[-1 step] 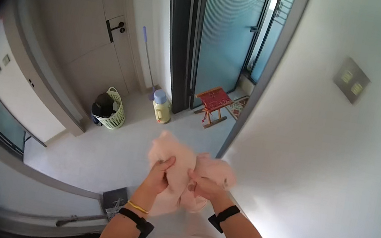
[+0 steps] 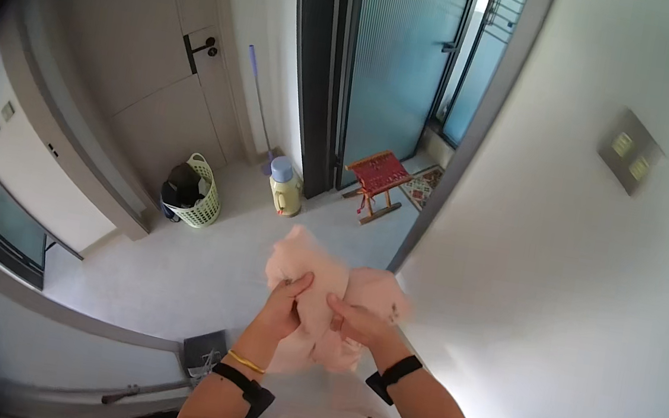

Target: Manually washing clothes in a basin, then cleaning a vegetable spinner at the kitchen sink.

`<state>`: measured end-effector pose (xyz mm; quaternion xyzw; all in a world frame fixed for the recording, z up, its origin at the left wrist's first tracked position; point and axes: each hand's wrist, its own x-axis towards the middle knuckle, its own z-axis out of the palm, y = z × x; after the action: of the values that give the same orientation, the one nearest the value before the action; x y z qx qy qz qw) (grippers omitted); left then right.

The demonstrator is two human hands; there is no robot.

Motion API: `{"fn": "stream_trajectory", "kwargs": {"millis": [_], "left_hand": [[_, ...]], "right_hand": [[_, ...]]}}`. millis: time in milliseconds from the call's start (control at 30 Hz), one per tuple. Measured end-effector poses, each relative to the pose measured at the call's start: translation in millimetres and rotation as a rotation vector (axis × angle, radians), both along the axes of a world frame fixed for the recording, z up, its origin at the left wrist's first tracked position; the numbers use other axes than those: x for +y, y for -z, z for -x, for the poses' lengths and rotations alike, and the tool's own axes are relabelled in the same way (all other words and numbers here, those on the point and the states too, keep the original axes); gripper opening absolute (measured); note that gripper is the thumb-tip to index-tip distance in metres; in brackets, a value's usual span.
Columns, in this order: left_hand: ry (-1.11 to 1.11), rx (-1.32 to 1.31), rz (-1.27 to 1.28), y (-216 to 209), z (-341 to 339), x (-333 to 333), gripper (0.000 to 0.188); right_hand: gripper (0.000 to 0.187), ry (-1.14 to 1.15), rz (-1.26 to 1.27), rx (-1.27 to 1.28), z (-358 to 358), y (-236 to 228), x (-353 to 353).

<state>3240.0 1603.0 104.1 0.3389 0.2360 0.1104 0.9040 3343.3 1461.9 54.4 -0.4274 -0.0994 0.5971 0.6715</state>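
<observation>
1. Both hands clutching a bunched pale-pink cloth [image 2: 321, 294] at chest height, over a light grey floor [image 2: 194, 266].
2. Left hand [image 2: 284, 306]: fingers closed round cloth's left fold, thumb up.
3. Right hand [image 2: 360, 322]: fingers curled, gripping cloth's right side.
4. Background, well apart: green laundry basket [image 2: 195, 191] by a door, yellow flask w/ blue cap [image 2: 285, 186], red folding stool [image 2: 379, 177] nr glass door [image 2: 398, 53].

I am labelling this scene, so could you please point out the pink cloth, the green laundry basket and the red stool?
pink cloth [image 2: 315, 274], head view, on the upper fold above the hands.
green laundry basket [image 2: 202, 204], head view, on its front wall.
red stool [image 2: 379, 172], head view, on its seat.
</observation>
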Motion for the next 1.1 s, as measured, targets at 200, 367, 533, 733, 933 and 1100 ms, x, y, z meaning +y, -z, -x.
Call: {"fn": "stream_trajectory", "kwargs": {"millis": [200,367,533,733,933,1100], "left_hand": [[0.042,0.172,-0.16,-5.8,-98.9,102.9,0.038],[-0.018,0.241,-0.578,-26.6,-166.9,192.2,0.037],[0.016,0.352,-0.621,-10.2,-253.1,303.1,0.029],[0.124,0.244,-0.602,-30.4,-379.5,362.0,0.021],[0.261,0.109,-0.631,-42.3,-520.6,359.4,0.024],[0.351,0.127,-0.672,-20.4,-631.9,340.2,0.026]], "right_hand": [[0.034,0.176,0.079,-0.153,-123.7,4.5,109.2],[0.021,0.459,0.046,-0.087,-227.7,-30.5,177.5],[0.039,0.662,0.098,-0.032,-328.1,-12.9,226.5],[0.031,0.862,-0.017,-0.054,-402.5,-6.7,245.5],[0.033,1.024,0.009,-0.082,-482.9,-36.8,236.3],[0.035,1.086,-0.055,-0.027,-567.9,-18.1,207.5]]}}
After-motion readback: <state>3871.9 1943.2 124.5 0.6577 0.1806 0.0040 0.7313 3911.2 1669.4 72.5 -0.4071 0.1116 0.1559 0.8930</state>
